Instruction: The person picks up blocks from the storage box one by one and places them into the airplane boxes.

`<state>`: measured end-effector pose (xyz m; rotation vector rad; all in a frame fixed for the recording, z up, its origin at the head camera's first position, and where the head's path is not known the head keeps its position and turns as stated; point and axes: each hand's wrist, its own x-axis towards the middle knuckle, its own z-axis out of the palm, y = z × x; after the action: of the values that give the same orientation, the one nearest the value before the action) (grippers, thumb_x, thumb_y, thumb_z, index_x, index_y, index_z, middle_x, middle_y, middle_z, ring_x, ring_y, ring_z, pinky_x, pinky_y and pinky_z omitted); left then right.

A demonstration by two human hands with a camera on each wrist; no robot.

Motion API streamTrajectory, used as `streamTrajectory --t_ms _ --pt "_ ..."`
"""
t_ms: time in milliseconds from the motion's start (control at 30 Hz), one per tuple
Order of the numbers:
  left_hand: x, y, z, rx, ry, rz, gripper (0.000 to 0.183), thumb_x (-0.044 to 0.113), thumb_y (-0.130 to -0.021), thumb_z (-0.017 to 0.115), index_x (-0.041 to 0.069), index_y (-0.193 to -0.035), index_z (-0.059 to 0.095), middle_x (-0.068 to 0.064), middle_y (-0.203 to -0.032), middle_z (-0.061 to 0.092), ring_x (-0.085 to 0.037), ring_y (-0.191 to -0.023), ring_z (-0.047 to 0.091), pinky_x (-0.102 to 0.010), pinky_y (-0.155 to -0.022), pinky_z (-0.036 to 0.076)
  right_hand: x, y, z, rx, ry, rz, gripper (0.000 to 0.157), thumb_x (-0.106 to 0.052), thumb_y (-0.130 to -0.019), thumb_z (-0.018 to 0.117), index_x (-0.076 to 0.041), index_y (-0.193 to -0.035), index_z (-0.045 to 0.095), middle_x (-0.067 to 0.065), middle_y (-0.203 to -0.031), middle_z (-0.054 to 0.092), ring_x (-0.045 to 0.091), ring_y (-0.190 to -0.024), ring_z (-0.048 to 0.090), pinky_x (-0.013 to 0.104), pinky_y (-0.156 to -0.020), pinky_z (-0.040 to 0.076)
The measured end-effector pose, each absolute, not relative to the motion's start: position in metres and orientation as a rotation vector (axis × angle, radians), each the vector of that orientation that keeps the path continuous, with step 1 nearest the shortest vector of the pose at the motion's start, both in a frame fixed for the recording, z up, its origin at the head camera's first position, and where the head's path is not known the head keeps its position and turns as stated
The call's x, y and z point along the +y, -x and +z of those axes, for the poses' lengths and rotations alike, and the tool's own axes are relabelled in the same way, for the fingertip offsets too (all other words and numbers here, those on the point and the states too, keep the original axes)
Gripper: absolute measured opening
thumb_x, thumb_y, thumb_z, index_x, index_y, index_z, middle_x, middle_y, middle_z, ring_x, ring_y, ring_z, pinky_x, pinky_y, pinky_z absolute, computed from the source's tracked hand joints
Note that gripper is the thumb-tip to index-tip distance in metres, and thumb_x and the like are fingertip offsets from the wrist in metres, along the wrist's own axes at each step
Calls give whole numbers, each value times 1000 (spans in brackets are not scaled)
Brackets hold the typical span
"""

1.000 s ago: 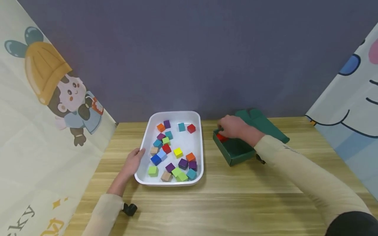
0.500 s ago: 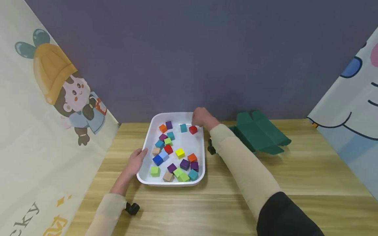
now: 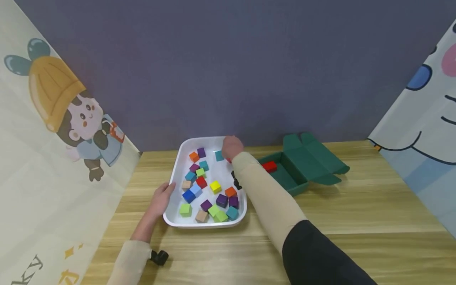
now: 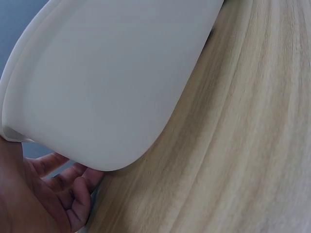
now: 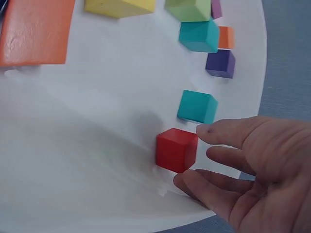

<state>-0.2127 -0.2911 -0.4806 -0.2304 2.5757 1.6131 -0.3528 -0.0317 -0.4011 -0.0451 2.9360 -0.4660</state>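
My left hand (image 3: 162,198) holds the left rim of a white tray (image 3: 244,213), thumb on top; in the left wrist view its fingers (image 4: 82,191) curl under the tray's edge. The tray carries several coloured cubes. My right hand (image 5: 272,170) reaches into its far right corner. In the right wrist view a red cube (image 5: 176,149) lies there, with my thumb and fingertips spread on either side, very near or touching it. A teal cube (image 5: 197,107) lies beside it. From the head view, my hand mostly covers this red cube.
An open green box (image 3: 303,186) stands right of the tray, red blocks (image 3: 269,166) in its left end and its lid (image 3: 313,158) folded back. My right forearm crosses in front of the box. A dark wall (image 3: 249,79) rises behind the wooden table (image 3: 338,217).
My right hand has left the green box and moved left to the tray's far right corner, down to the red cube. The left hand has stayed on the rim.
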Motion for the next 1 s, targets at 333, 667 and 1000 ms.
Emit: streamTrajectory --t_ms 333,667,1000 --pt "-282 209 -481 2578 222 1612 59 42 -104 39 -8 -132 47 -25 -106 63 -26 -83 66 -36 -67 58 -23 358 -427 2966 139 -354 20 -10 -90 63 -4 -108 66 9 -103 65 20 -88 58 31 -82 53" --pt "-284 211 -478 2591 215 1623 59 41 -104 41 -10 -133 46 -27 -107 62 -27 -84 66 -36 -68 58 -20 361 -411 2905 200 -374 17 -9 -88 64 -5 -105 65 8 -99 63 20 -79 58 28 -63 51" --pt "-286 210 -467 2559 216 1628 56 35 -105 40 -13 -134 43 -31 -108 61 -33 -88 65 -38 -70 58 13 353 -352 2724 658 -265 9 -3 -81 67 -10 -83 63 1 -79 53 17 -67 47 27 -55 43"
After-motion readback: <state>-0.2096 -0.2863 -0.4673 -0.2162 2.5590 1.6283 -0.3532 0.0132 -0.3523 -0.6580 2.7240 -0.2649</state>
